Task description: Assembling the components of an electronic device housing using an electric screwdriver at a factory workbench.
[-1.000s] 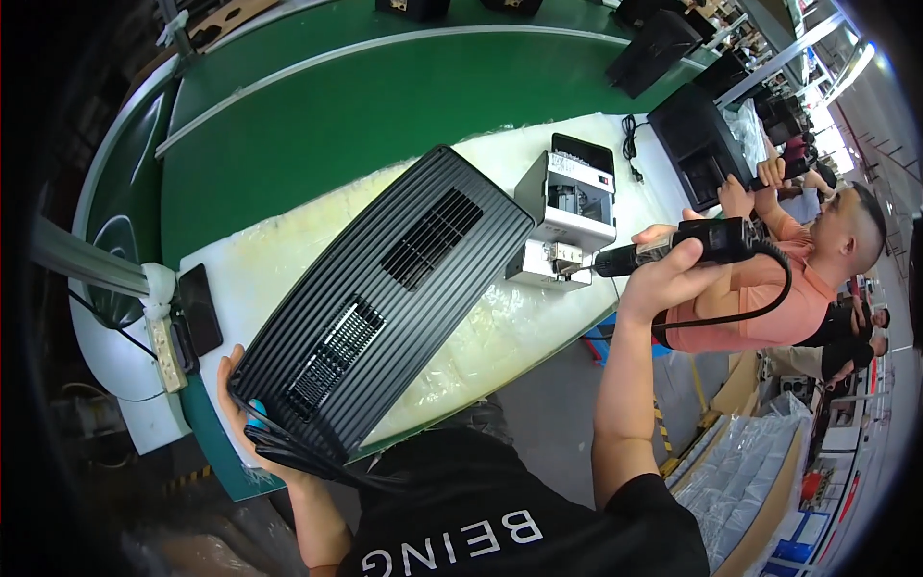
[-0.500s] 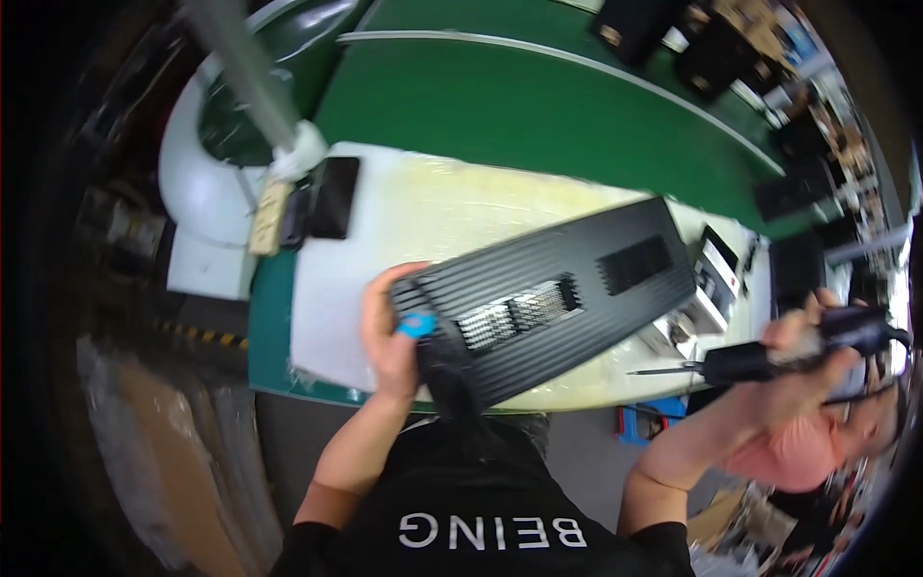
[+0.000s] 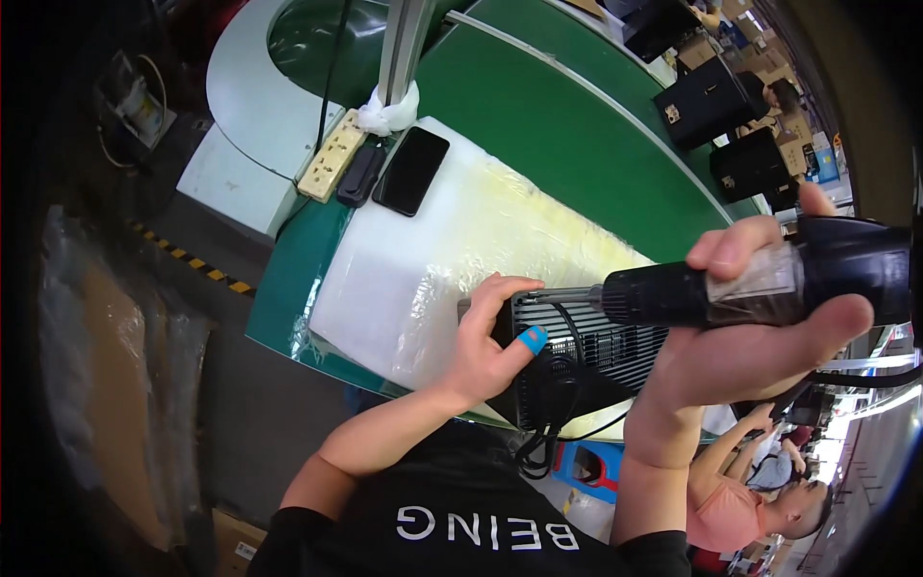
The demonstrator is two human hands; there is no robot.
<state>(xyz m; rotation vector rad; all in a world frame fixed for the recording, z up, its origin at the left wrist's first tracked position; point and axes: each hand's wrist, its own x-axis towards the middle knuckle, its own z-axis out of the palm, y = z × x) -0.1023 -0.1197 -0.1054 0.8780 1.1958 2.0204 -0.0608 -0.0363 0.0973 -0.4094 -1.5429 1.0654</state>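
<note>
My left hand grips the left end of a black ribbed housing, its fingers over the far edge and its thumb, with a blue wrap, on the near side. A black cable hangs in loops from this end. In my right hand is a black electric screwdriver, held level with its bit pointing left. The bit lies over the housing's far left corner, close to my left fingertips; whether it touches a screw I cannot make out. The screwdriver and right arm hide the housing's right part.
Under the housing lies a white, film-covered foam mat. A phone, a black adapter and a power strip sit by a metal post. Beyond runs a green surface. Someone in a pink top works at right.
The screwdriver has moved left, from beside the housing to over its corner. The housing has turned and sits further right in view. My left hand keeps hold of its end.
</note>
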